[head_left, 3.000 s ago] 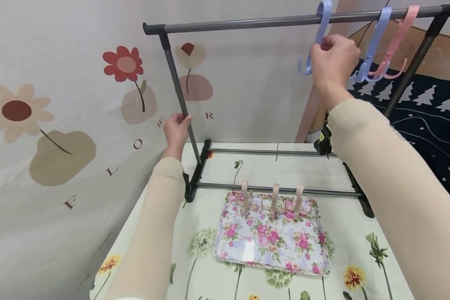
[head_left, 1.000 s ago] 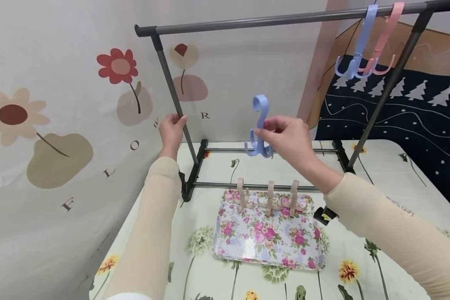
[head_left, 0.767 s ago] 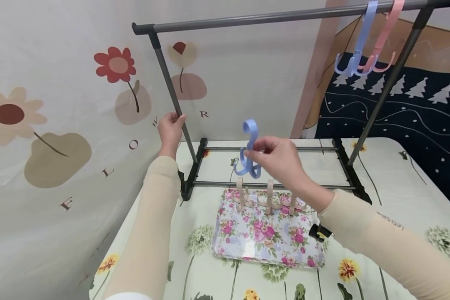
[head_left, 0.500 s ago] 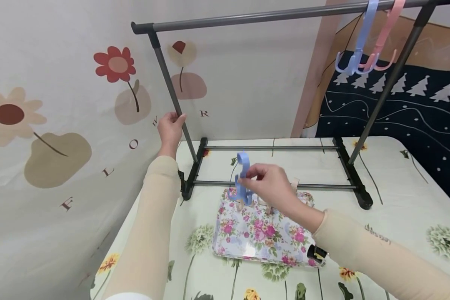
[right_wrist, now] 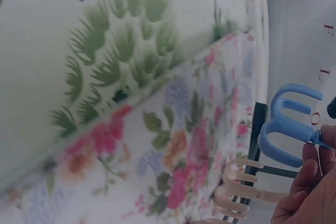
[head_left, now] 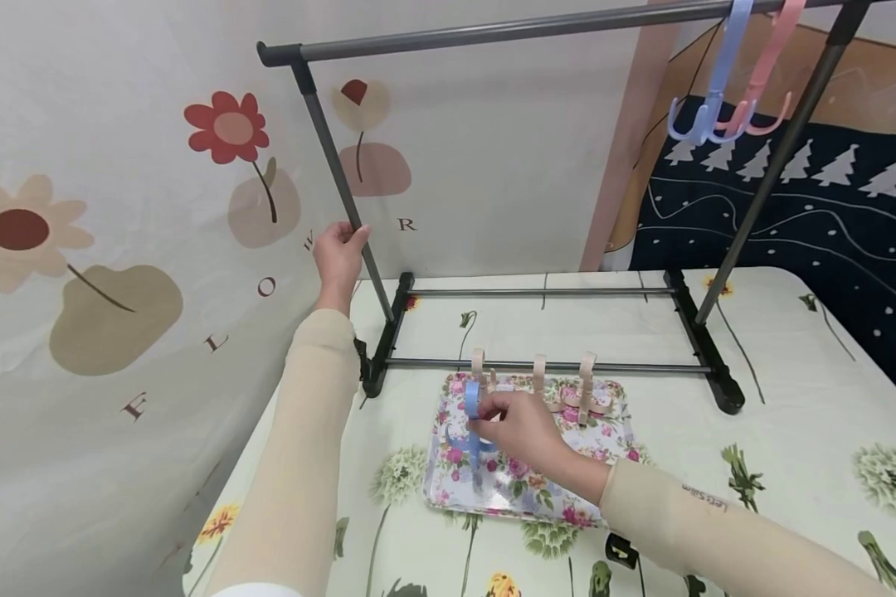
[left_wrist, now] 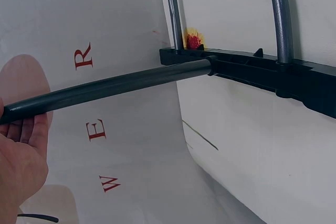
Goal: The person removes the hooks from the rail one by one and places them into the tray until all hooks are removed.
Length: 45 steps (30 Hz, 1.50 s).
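My right hand (head_left: 526, 431) pinches the stem of a blue multi-prong hook (head_left: 473, 400) over the left part of the flowered tray (head_left: 442, 489). In the right wrist view several curved prongs of this blue hook (right_wrist: 287, 128) stick out beyond the fingertips. Whether its lower end touches the tray, I cannot tell. My left hand (head_left: 338, 259) holds the left upright of a grey metal rack (head_left: 341, 170), with fingers and thumb about the pole. Three beige hooks (head_left: 586, 390) lie along the tray's far edge, the left two partly covered by my right hand and the blue hook.
Another blue hook (head_left: 726, 62) and a pink hook (head_left: 771, 66) hang at the right of the rack's top bar (head_left: 493, 35). The rack's lower rods (head_left: 642, 369) run just behind the tray. A flower-printed cloth (head_left: 806, 398) covers the table; a curtain (head_left: 508, 149) hangs behind.
My right hand has taken the blue hook from the top bar and brought it down and left, over the tray. The left hand has stayed on the upright.
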Motion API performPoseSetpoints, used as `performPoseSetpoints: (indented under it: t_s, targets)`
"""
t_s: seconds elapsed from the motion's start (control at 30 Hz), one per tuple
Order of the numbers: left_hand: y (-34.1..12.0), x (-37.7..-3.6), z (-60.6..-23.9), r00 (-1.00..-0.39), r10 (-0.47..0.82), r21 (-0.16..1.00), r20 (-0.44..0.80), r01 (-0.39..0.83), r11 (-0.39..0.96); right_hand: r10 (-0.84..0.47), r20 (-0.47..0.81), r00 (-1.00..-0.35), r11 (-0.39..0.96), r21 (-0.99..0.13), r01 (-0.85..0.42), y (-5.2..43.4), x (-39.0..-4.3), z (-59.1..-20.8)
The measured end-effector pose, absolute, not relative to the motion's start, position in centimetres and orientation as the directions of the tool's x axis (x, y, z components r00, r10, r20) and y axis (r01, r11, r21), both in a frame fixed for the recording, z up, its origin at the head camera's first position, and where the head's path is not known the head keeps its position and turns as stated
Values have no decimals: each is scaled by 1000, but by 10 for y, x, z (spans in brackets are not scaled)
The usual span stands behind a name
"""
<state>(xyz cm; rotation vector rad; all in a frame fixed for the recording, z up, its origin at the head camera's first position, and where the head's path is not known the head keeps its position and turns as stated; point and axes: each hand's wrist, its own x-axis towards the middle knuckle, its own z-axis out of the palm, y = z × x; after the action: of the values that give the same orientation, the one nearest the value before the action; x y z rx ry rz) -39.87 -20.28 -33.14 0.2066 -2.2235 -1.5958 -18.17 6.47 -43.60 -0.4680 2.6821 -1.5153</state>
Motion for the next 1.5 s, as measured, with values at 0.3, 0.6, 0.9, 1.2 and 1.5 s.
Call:
performPoseSetpoints:
  t_s: [0.3,0.6,0.9,1.2,1.5]
  targets:
    - [-204,-398,-329,-916,-339,939,215,99,328,-317,101,-943,473,-845,-250,54,-176,-457]
    - [-205,-399,-330,-920,-334,940,206,92,328,-339,73,-938,510,-823,-248,49,-172,-463]
    - [-204,-399,-332,-919,-337,940,206,89,331,-352,69,-934,502,-828,-251,54,-170,-457]
    - [-204,-397,-331,-921,-331,940,207,93,329,-368,25,-929,460,-864,-206,69,-165,-446]
    - [-203,-397,-331,-917,-340,935,207,84,344,-325,23,-945,459,-870,-179,83,-163,-426]
